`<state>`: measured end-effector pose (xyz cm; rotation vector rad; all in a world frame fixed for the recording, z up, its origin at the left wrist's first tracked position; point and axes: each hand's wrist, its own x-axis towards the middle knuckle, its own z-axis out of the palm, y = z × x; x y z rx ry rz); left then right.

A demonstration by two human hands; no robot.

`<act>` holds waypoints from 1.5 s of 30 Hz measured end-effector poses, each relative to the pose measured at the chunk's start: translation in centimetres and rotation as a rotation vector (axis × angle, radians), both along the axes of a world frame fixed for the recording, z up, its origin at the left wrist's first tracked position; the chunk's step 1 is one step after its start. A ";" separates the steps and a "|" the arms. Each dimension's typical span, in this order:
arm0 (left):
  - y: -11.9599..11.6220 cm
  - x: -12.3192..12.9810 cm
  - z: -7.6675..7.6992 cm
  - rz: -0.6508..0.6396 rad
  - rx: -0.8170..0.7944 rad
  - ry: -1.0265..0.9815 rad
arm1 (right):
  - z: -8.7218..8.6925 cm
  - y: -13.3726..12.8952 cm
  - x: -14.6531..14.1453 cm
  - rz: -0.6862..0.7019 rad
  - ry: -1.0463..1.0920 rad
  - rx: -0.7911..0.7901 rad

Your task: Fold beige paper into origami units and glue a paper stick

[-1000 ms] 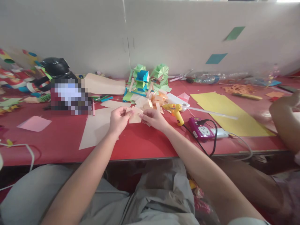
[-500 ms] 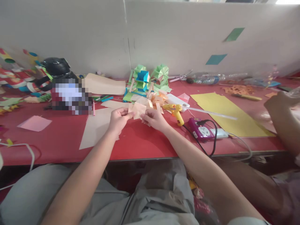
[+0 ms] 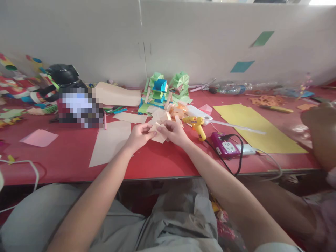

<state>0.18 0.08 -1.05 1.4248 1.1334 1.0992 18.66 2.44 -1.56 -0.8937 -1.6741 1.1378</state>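
A small cream piece of paper (image 3: 159,135) is pinched between my two hands, just above the red table. My left hand (image 3: 140,135) grips its left side with thumb and fingers. On the other side, my right hand (image 3: 173,132) presses its thumb on the paper, and its fingers curl behind. Right behind my hands lie peach paper pieces (image 3: 180,110). Beyond them stands a green and blue folded-paper model (image 3: 160,89). The yellow glue gun (image 3: 198,126) rests to the right of my right hand. A large cream sheet (image 3: 110,141) lies left of my left hand.
A purple power strip (image 3: 225,146) with cables sits at the right, beside a yellow sheet (image 3: 252,129). Another person's arm (image 3: 322,133) reaches in at the far right. Pink paper (image 3: 39,137) lies at the left. Plastic bottles (image 3: 233,87) lie along the wall.
My hands have come closer together and slightly nearer to me, and the cream paper has turned between my fingers. The other person's arm at the right has shifted a little.
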 end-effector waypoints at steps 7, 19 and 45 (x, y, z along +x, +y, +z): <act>0.0 0.2 0.3 0.110 0.049 -0.041 | -0.4 0.0 0.1 0.091 -0.132 -0.028; 0.6 0.0 -0.1 0.280 0.083 -0.186 | -0.9 0.2 0.1 0.022 -0.032 -0.073; 0.5 0.0 -0.5 0.224 -0.003 -0.142 | 0.0 0.1 0.2 -0.111 0.001 0.009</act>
